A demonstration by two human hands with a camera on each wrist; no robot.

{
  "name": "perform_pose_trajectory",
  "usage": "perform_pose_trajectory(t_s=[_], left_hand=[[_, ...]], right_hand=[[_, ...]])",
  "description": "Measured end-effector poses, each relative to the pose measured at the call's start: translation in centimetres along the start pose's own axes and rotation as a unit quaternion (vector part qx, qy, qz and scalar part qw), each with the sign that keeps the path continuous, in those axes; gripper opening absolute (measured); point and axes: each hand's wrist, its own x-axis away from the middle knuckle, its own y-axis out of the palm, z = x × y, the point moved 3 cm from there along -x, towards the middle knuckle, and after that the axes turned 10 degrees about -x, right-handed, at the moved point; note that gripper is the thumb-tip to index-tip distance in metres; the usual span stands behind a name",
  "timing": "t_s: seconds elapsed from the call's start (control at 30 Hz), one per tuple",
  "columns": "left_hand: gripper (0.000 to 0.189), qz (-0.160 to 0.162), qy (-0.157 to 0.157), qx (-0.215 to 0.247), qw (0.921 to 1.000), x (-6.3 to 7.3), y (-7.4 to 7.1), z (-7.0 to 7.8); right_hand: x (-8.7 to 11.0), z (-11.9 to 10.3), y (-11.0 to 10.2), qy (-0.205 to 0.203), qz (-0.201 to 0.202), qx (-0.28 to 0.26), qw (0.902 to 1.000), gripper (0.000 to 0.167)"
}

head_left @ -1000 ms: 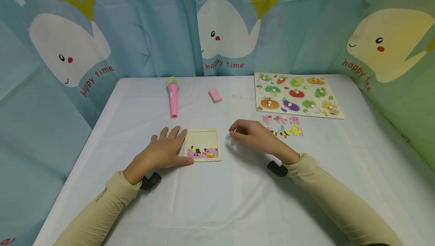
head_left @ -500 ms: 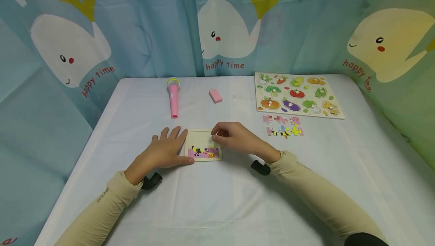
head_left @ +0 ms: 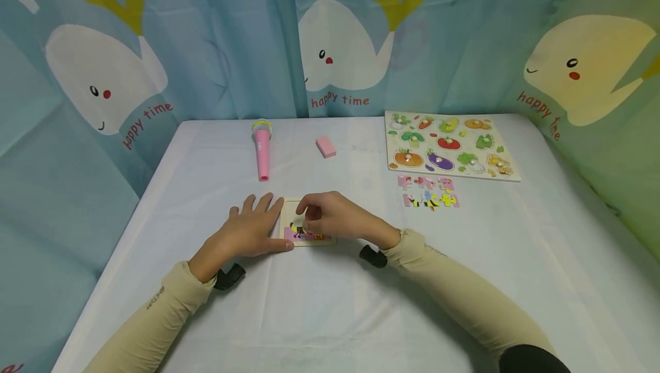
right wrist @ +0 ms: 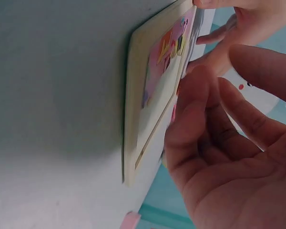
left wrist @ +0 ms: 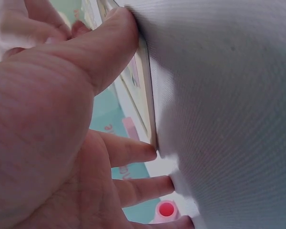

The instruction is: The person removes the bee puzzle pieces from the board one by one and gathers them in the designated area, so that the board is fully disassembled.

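Observation:
A small square wooden puzzle frame (head_left: 289, 212) lies on the table with pink bee-patterned pieces (right wrist: 155, 78) along its near side; the rest of its bed shows bare wood. My left hand (head_left: 250, 230) rests at the frame's left edge, fingers spread, thumb (left wrist: 112, 43) on its near corner. Above the frame hovers my right hand (head_left: 335, 215), fingers loosely bent, thumb and index tips apart. No piece is visible between them. It hides the frame's right part in the head view. Several loose puzzle pieces (head_left: 430, 199) lie in two rows to the right.
A vegetable peg board (head_left: 448, 145) lies at the back right, just behind the loose pieces. Behind the frame are a pink toy microphone (head_left: 262, 152) and a pink block (head_left: 325, 146). A whale-printed curtain (head_left: 247, 40) surrounds the white table.
My right hand has moved left from beside the frame to over it. The left hand has stayed at the frame's edge, and the loose pieces look the same.

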Motion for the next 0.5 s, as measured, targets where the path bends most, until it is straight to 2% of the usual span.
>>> perform_pose_trajectory(t_s=[0.3,0.5], left_hand=[[0.099,0.000,0.002,-0.003,1.0000,0.1,-0.1,0.0],[0.100,0.002,0.004,0.000,1.0000,0.1,-0.2,0.1]], right_hand=[[-1.4,-0.1,1.0,0.013,-0.038,0.037,0.9985,0.025],[-2.1,0.0,1.3,0.026,-0.047,0.078,0.9955,0.033]])
